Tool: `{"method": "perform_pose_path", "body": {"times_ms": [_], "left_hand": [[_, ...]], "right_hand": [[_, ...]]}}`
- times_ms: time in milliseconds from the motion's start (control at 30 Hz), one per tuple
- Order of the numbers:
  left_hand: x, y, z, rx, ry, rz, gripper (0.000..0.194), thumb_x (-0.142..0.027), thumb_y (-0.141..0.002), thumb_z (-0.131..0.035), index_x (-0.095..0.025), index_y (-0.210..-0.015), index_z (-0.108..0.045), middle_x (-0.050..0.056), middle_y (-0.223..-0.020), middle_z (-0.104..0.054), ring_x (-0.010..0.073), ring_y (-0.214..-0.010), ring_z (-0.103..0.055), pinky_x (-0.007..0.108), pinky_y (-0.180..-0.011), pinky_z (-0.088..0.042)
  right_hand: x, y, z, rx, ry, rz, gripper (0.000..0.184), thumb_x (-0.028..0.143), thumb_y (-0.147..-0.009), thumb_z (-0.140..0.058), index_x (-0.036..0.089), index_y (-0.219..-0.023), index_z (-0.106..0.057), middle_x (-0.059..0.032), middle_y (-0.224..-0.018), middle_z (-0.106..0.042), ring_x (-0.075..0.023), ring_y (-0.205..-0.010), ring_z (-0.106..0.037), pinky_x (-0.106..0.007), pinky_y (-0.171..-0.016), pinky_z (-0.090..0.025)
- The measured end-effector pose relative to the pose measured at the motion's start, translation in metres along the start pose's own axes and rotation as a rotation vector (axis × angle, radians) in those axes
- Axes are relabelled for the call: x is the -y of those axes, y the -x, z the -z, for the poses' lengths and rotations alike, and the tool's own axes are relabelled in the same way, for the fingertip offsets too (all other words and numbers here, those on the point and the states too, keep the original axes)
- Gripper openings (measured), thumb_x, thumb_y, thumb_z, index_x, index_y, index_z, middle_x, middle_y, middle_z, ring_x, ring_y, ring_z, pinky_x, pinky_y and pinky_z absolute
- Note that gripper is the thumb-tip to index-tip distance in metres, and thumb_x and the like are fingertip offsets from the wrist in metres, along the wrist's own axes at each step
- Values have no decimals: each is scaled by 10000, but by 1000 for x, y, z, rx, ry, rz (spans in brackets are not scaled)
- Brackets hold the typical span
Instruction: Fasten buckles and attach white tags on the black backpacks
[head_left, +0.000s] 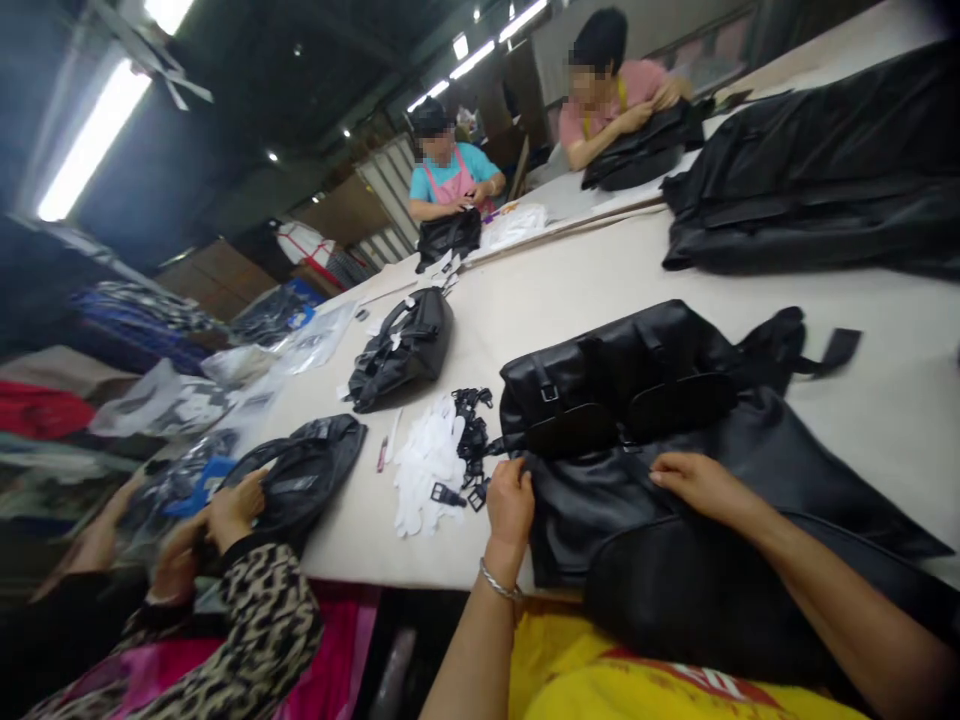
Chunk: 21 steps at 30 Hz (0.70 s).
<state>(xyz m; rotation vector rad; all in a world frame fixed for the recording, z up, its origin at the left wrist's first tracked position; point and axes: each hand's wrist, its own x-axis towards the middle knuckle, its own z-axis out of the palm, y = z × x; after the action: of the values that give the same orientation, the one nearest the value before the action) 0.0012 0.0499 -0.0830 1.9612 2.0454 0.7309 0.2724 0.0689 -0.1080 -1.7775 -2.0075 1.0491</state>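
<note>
While the left hand [510, 500] grips the black bag's [637, 400] edge, the right hand [697, 482] lies flat, fingers open, on it beside the buckles [469, 440].

My arms are bare, with no sleeves on them. I wear a thin shiny silver bracelet [499, 583] on my left wrist. My shirt [637, 685] is bright yellow with some red print on it.

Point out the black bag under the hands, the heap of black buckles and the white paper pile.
black bag [637, 380]: head view, on its top flap.
black buckles [471, 435]: head view, middle of the heap.
white paper pile [427, 470]: head view, centre of the pile.
</note>
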Motion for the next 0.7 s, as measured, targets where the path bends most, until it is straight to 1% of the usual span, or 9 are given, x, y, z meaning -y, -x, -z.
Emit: {"method": "perform_pose_path", "body": {"times_ms": [67,167,267,333,400,467,567,633,700], "left_hand": [[32,9,15,-31,-205,111,287,-137,-735,-446,-139,-997,-565,88,-920,-570,188,-917,-512,337,-849,-411],[67,15,25,51,-283,183,340,-182,-690,-519,-146,-1026,-549,88,-943,-554,203,-934,-499,337,-845,-401],[82,12,26,107,-223,190,312,-208,-658,-557,-151,-965,-565,64,-908,-557,178,-894,-505,294,-817,-404],[82,8,28,89,-207,184,250,-208,-660,-547,-151,-902,-575,53,-867,-552,165,-851,-506,282,-791,-404],[77,5,33,19,-172,173,230,-214,-664,-543,-148,-883,-571,48,-838,-535,154,-813,-499,278,-771,-402],[67,5,38,-63,-72,176,239,-233,-657,-562,-145,-879,-567,34,-801,-515,134,-756,-487,265,-738,-404],[39,9,40,-137,200,225,250,-276,-642,-599,-150,-855,-565,-2,-724,-480,89,-638,-446,226,-648,-403],[13,13,37,-153,387,221,271,-300,-640,-612,-159,-866,-564,-17,-702,-464,71,-608,-424,206,-618,-393],[-18,18,31,-94,574,194,303,-320,-637,-624,-166,-891,-566,-19,-696,-472,67,-618,-431,198,-615,-390]], "right_hand": [[-4,2,-5,-80,149,-60,190,325,-787,-433,196,-809,-571,-53,-779,-608,-208,-724,-564,-286,-631,-395],[1,8,-11,-159,358,-172,258,388,-807,-382,214,-890,-554,-96,-768,-607,-274,-684,-572,-349,-576,-396],[12,15,-11,-185,407,-199,306,412,-825,-346,213,-944,-546,-111,-738,-603,-287,-653,-574,-359,-548,-401],[17,20,-8,-205,422,-210,333,409,-832,-343,202,-1016,-527,-115,-719,-599,-283,-632,-574,-360,-544,-409],[21,24,-5,-255,453,-219,366,386,-838,-349,186,-1118,-475,-116,-706,-594,-277,-606,-569,-365,-541,-418],[24,27,-4,-337,500,-174,382,329,-836,-366,172,-1178,-433,-120,-757,-592,-273,-623,-564,-374,-548,-429],[33,32,-7,-473,520,27,334,232,-818,-386,148,-1121,-497,-138,-959,-558,-284,-825,-540,-399,-676,-447],[45,34,-11,-491,364,182,277,238,-821,-390,151,-1015,-568,-120,-1052,-529,-268,-953,-492,-392,-814,-417],[60,37,-16,-382,42,285,260,294,-832,-397,173,-937,-601,-77,-1049,-546,-223,-977,-490,-343,-882,-392]]}}
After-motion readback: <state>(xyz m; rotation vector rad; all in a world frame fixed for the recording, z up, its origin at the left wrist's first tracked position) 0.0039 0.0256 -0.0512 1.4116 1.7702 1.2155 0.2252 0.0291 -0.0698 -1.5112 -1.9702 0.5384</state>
